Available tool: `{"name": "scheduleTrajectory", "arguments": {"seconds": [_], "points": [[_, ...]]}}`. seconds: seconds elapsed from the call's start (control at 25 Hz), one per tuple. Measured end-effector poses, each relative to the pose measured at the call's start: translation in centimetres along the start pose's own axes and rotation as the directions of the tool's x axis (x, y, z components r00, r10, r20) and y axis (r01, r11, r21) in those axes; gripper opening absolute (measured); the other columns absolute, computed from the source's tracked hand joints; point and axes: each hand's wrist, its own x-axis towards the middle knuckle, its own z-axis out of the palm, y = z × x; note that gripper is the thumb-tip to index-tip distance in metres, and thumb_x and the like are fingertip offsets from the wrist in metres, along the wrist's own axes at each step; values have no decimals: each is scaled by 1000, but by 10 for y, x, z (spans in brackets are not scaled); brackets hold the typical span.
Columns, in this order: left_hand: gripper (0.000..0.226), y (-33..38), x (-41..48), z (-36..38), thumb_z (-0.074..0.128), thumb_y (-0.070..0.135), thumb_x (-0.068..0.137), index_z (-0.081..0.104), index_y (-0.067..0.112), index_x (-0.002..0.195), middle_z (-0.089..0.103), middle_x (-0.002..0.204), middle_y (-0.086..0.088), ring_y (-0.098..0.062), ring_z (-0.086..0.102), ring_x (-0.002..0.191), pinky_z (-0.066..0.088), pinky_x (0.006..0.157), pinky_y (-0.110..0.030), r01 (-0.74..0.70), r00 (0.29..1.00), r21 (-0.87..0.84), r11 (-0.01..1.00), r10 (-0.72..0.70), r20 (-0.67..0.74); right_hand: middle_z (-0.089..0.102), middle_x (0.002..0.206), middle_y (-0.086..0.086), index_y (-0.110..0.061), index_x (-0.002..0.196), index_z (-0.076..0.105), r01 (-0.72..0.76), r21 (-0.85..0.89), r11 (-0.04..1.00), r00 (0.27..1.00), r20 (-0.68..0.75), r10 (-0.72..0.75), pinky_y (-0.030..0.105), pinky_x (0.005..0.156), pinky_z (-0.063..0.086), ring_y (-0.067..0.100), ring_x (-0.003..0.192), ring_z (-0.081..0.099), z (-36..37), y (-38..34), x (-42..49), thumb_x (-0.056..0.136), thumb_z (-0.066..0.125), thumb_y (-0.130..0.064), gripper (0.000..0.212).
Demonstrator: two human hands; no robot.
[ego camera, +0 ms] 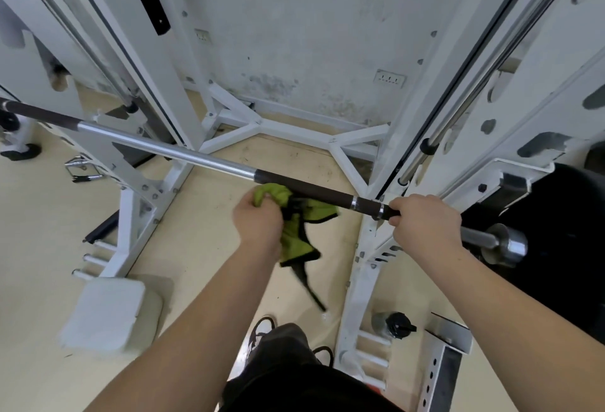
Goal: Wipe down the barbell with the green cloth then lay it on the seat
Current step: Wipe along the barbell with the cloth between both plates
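Observation:
The barbell (170, 153) runs from upper left to lower right, chrome in the middle with dark brown grip sections and a steel end sleeve at the right. My right hand (424, 223) is closed around the bar near its right end. The green cloth (296, 231), edged in black with a dangling black strap, hangs just below the dark grip section. My left hand (258, 220) clutches the cloth bunched up, right beside and slightly under the bar. The seat is not clearly identifiable here.
White rack uprights (435, 123) stand on both sides, with a white base frame (262, 123) at the wall. A white pad (108, 316) lies on the floor at lower left. A dark bottle (393, 325) rests by the right rack foot. Black weight plate (563, 234) at right.

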Motion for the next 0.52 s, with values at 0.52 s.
{"name": "scheduleTrajectory", "arguments": {"seconds": [0.52], "points": [[21,-28,-69,65,55,5,99,71,17,106,75,99,-8,-24,72,89,60,90,-39,298,939,-48,953,-283,195,69,97,4,-21,112,74,-50,362,931,998,-5,55,36,71,51,25,96,61,1,19,-15,101,54,-21,23]]}}
